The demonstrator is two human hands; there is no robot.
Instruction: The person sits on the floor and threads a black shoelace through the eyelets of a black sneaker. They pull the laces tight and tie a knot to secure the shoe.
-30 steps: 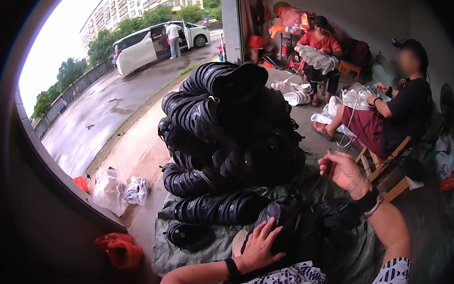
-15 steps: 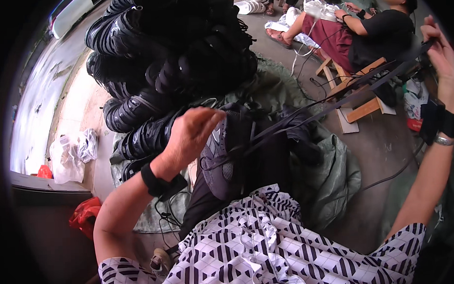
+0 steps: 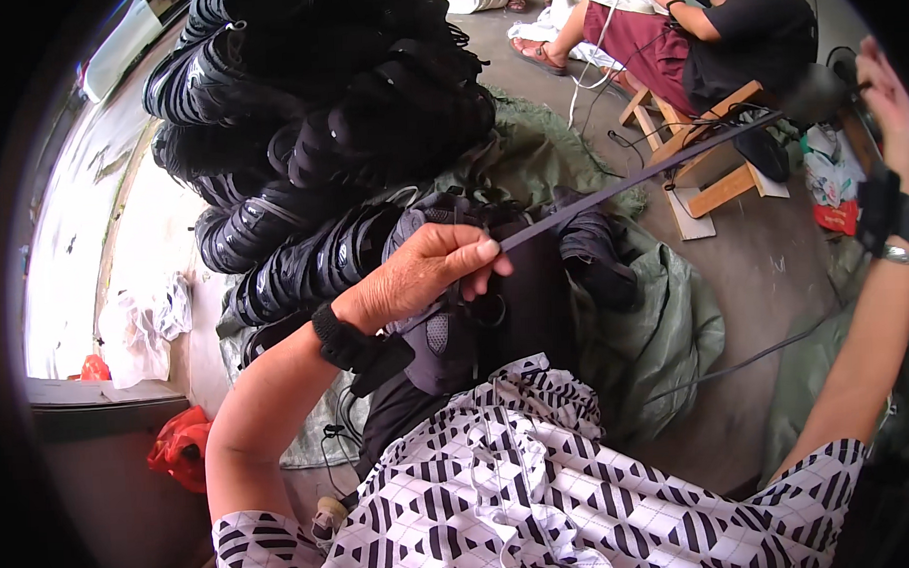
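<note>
A dark grey shoelace (image 3: 631, 185) stretches in a nearly straight line over my lap. Its near end is pinched between the thumb and fingers of my left hand (image 3: 424, 270). My right hand (image 3: 887, 99) is raised at the far right, its fingers bent around the other end of the lace; a blurred patch covers part of the lace there. Under my left hand a grey and black sneaker (image 3: 442, 350) lies on my thigh, partly hidden by the hand and wrist strap. Another dark sneaker (image 3: 596, 254) rests just right of my knees.
Bundles of black shoes (image 3: 319, 118) are heaped ahead on the left. A green woven sheet (image 3: 666, 327) spreads over the floor. A person (image 3: 746, 43) sits on a wooden stool (image 3: 727, 189) at upper right, near white shoes. Cables and a red bag (image 3: 178, 449) lie about.
My left hand has come down and right, now pinching the lace. The lace, earlier two slack strands running to the shoe, is now one taut line. My right hand stays raised.
</note>
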